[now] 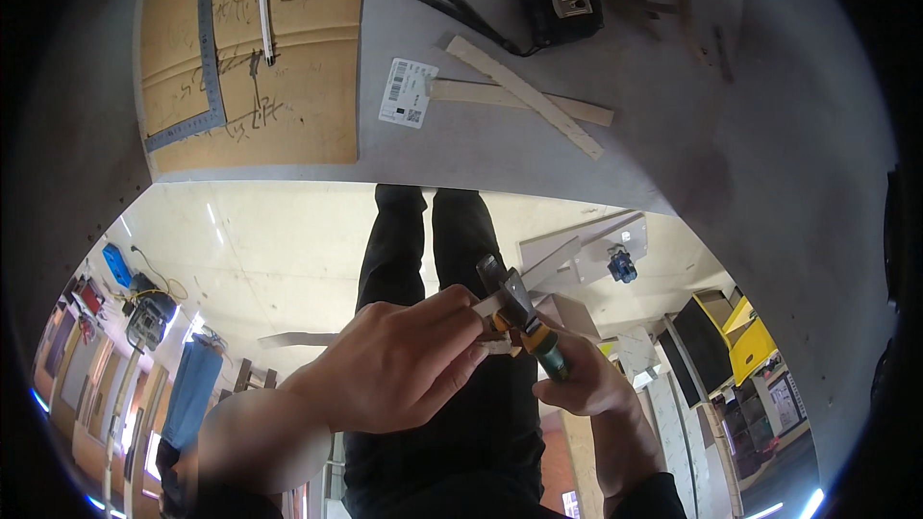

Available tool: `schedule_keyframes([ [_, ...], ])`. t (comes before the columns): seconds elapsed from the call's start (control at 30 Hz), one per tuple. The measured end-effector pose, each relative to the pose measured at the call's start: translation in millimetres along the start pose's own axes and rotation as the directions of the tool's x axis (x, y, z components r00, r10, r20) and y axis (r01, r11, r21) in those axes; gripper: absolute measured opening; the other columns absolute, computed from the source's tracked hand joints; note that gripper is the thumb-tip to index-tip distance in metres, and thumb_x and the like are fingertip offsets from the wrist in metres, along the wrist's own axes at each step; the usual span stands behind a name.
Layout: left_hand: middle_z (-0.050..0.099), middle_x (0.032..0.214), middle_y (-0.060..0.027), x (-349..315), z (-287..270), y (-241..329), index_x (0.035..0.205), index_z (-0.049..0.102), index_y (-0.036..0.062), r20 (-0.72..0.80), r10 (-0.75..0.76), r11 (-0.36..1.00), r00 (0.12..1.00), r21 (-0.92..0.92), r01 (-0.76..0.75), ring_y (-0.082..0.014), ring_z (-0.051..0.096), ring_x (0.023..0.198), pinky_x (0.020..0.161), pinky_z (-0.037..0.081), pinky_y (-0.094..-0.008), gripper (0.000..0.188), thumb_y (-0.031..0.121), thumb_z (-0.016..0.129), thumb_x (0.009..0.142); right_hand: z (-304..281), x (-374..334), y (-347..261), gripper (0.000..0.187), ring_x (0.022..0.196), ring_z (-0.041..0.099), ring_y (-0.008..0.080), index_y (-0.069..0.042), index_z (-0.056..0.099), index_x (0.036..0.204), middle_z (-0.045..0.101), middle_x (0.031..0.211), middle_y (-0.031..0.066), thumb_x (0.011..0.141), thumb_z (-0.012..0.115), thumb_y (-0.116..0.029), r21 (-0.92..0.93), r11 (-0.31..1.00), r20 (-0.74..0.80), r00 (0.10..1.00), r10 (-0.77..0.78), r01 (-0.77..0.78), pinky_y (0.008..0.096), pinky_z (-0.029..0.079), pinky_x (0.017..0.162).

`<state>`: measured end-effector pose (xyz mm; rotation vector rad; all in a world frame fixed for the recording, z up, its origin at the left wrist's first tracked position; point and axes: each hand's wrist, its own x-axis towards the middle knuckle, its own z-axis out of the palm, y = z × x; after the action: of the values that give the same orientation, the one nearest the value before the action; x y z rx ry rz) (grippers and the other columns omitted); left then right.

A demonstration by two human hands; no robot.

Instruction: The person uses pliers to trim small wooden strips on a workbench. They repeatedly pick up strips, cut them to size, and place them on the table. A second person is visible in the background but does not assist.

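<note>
My right hand [583, 377] is wrapped round the green-and-yellow handles of a pair of pliers [517, 300], in front of my body and below the table edge. The metal jaws point up and to the left. Close against them, my left hand [404, 358] pinches a small pale strip [491, 305] that reaches the jaws. Another pale, rough-ended bit [497, 347] shows under the left fingertips. My fingers hide most of what they hold, and whether the jaws bite on the strip cannot be made out.
On the grey table [385, 149] lie two crossed wood strips [527, 96], a white label [408, 93], a black tape measure [556, 8], and marked cardboard [308, 125] with a metal square [213, 86] and a pen [265, 14]. Yellow bins [753, 351] stand at the right.
</note>
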<state>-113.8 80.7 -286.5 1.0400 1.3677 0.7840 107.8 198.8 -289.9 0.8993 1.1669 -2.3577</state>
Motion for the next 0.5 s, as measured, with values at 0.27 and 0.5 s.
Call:
schedule_keyframes([
  [0.27, 0.057, 0.083, -0.0115, 6, -5, -8, 0.085, 0.057, -0.001, 0.012, 0.003, 0.968, 1.0, -0.249, 0.0, -0.015, 0.055, 0.05, 0.044, 0.042, -0.029, 0.006, 0.005, 0.058, 0.087, -6, 5, 0, 0.059, 0.123, 0.05, 0.0339, 0.004, 0.058, 0.115, 0.046, 0.129, 0.0199, 0.058, 0.045, 0.0, 0.083, 0.996, 0.055, 0.998, 0.04, -0.044, 0.0473, 0.036, 0.108],
  [0.5, 0.061, 0.086, -0.0156, 5, -3, -10, 0.082, 0.057, -0.001, -0.028, 0.029, 0.954, 0.999, -0.298, -0.036, -0.0155, 0.06, 0.055, 0.046, 0.045, -0.0278, 0.007, 0.004, 0.058, 0.086, -14, 7, 6, 0.05, 0.109, 0.057, 0.0297, 0.004, 0.06, 0.107, 0.054, 0.115, 0.0193, 0.059, 0.045, 0.003, 0.002, 0.992, -0.023, 0.992, -0.123, 0.124, 0.0436, 0.044, 0.1],
])
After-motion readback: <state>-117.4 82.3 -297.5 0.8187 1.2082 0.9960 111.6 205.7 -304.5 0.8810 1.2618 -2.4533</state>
